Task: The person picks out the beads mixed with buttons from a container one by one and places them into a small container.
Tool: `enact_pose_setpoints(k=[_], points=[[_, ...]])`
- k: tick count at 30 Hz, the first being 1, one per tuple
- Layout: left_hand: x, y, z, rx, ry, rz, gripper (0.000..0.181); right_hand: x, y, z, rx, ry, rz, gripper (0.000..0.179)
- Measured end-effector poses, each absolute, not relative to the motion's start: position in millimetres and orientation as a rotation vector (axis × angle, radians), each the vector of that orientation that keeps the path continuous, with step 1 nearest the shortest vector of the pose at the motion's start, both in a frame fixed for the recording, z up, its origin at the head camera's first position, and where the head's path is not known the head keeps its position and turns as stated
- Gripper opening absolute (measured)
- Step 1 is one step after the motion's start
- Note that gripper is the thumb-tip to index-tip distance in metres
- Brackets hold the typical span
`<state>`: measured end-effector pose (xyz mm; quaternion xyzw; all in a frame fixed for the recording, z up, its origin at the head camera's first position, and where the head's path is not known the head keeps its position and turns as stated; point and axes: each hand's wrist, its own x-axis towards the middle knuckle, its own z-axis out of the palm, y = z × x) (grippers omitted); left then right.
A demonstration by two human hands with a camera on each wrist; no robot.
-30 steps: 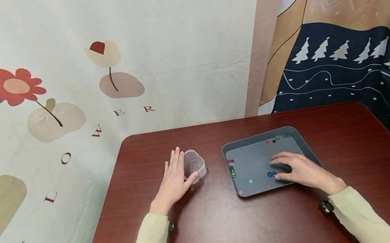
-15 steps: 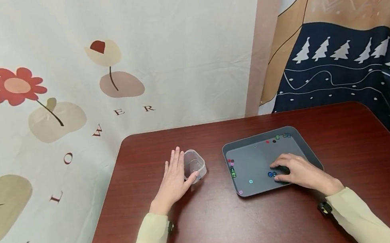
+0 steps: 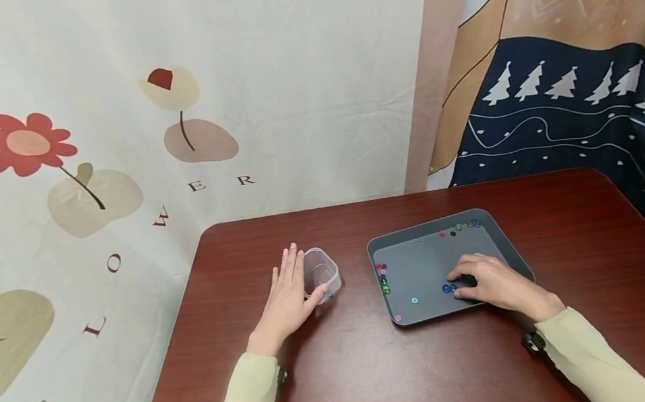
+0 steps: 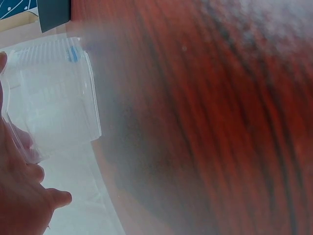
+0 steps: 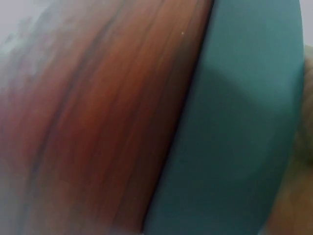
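My left hand (image 3: 287, 298) lies along the left side of a clear plastic container (image 3: 333, 281), fingers straight and thumb at its near side. In the left wrist view the container (image 4: 54, 98) stands beside the hand (image 4: 22, 196), with a small blue spot (image 4: 73, 54) at its far end. My right hand (image 3: 502, 283) reaches over the near right part of a grey tray (image 3: 419, 263), fingers bent and thumb apart from them. Two small blue beads (image 3: 446, 288) lie right by the thumb tip. The right wrist view shows mostly the tray's outer wall (image 5: 234, 122).
Small red, green and purple pieces (image 3: 385, 285) line the tray's left side. Several more beads (image 3: 459, 227) lie along its far edge, and a light blue ring (image 3: 414, 300) sits near the front. Beneath everything is a dark red wooden table (image 3: 365, 368); a printed curtain (image 3: 316, 95) hangs behind it.
My right hand has shifted slightly left and its fingers have come a little closer to the thumb. The left hand, container and beads stay where they were.
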<state>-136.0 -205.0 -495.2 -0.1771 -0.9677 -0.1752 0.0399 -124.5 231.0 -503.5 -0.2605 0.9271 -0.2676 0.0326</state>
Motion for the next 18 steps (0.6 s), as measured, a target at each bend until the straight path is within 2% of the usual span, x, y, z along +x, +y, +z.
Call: enact_pose_setpoints(k=[18], points=[[-137.6,-205.6,-497.3,-0.545,-2.962,-0.545,0.09,-127.9,225.9,-504.0,-0.82,2.878,-0.788,0.013]])
